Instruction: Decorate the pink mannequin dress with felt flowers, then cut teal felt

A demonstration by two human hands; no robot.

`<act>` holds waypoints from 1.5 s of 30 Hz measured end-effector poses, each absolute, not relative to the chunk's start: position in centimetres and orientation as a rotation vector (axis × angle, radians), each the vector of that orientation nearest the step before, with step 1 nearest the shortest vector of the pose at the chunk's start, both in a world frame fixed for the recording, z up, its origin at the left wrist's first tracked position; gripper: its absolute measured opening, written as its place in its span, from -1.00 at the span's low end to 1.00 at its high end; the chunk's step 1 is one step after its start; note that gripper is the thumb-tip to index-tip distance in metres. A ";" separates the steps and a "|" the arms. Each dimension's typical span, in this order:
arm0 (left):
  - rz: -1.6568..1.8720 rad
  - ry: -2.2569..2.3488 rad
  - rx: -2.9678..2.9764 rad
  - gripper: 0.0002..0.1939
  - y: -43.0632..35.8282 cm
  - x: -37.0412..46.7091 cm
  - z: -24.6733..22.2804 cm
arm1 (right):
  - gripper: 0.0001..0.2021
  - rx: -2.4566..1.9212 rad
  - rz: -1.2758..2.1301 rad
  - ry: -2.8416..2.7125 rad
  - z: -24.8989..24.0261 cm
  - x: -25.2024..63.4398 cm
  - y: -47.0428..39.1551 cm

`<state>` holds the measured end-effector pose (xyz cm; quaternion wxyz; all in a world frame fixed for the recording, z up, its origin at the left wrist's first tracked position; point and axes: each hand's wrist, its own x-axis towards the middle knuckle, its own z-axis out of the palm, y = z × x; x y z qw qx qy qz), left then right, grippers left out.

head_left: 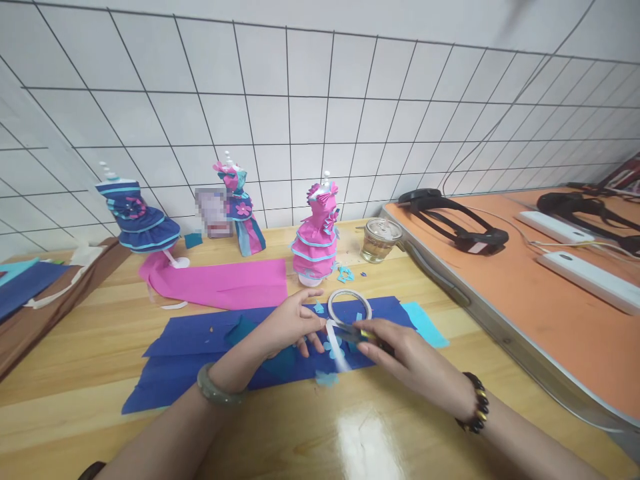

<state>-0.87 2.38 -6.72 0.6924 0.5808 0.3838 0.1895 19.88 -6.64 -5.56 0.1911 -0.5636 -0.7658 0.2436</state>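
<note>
A person's left hand (295,325) pinches the upper end of a narrow white strip (339,347) between its fingers, above a dark blue rectangular sheet (195,363) on a pale wooden desk (280,440). The right hand (400,347) has its fingers closed around small black-and-yellow-handled scissors (359,332), blades beside the strip; contact cannot be told. Just beyond lies a flat white tape ring (369,308).

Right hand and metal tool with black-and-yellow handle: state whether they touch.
Touching: in the head view, the right hand holds the tool by its handle.
</note>
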 end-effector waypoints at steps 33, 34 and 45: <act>0.507 0.714 1.265 -0.73 2.5 -2.0 -4.2 | -0.85 -1.214 0.346 -2.031 -3.5 17.2 -3.7; 0.506 0.709 1.282 -0.74 2.5 -2.0 -4.3 | -0.83 -1.225 0.336 -2.021 -3.4 16.8 -3.2; 0.538 0.764 1.262 -0.80 2.6 -1.8 -4.7 | -0.86 -1.206 0.406 -1.939 -4.7 15.3 -1.8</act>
